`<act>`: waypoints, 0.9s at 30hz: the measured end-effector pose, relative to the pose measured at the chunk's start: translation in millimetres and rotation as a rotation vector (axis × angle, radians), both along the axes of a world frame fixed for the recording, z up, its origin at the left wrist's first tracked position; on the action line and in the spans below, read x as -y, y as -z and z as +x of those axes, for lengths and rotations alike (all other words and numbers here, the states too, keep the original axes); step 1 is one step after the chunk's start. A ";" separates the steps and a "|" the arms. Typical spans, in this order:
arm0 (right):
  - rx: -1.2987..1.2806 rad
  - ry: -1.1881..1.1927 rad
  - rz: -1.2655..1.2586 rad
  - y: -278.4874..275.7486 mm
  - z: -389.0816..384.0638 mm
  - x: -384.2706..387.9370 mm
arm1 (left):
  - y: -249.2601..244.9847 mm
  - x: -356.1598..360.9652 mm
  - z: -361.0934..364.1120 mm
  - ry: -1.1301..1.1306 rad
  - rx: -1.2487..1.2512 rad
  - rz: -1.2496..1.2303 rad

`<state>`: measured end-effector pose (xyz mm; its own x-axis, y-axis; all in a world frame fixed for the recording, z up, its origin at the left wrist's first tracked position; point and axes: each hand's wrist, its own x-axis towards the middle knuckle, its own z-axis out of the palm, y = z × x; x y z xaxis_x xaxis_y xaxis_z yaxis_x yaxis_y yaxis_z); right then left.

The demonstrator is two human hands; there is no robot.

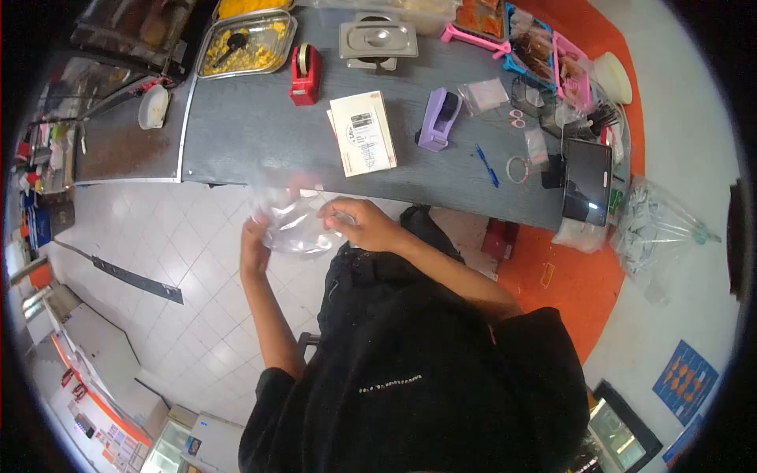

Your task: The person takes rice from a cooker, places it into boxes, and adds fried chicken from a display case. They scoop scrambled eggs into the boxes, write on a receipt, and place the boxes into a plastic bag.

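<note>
A clear plastic bag (pixel 300 230) is stretched between my two hands, in front of the counter's near edge. My left hand (pixel 254 243) is closed on the left side of the bag. With fingers curled, my right hand (pixel 359 224) grips its right side. The bag looks thin and see-through, and its upper part is blurred. Nothing can be made out inside it. Beyond the bag, a small stack of printed cards or boxes (pixel 361 134) lies on the grey counter (pixel 260 126).
On the counter stand a red tape dispenser (pixel 305 75), a purple tape dispenser (pixel 438 120), a lidded steel container (pixel 378 39) and a glass tray of yellow food (pixel 246 46). A blue pen (pixel 486 165) and a tablet (pixel 587 181) lie to the right.
</note>
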<state>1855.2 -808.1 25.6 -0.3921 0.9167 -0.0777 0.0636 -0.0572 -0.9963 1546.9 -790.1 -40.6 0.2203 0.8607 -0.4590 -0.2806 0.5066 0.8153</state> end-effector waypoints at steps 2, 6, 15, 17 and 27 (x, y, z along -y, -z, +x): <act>0.018 -0.029 -0.003 5.6 9.1 1.4 | -23.2 24.6 27.0 -0.246 -0.031 0.008; -0.149 -0.509 -0.369 1.9 32.6 -1.6 | -36.3 54.8 22.0 -0.486 0.019 0.076; -0.184 -0.522 -0.284 11.7 -44.0 -39.8 | -100.3 57.1 42.9 -0.304 -0.463 0.147; -0.082 -0.301 -0.252 13.8 -52.1 -40.3 | -81.9 58.3 17.1 -0.395 -0.766 0.291; -0.185 -0.097 -0.164 19.8 -72.5 -15.0 | -83.5 72.1 101.2 -0.340 -0.335 -0.035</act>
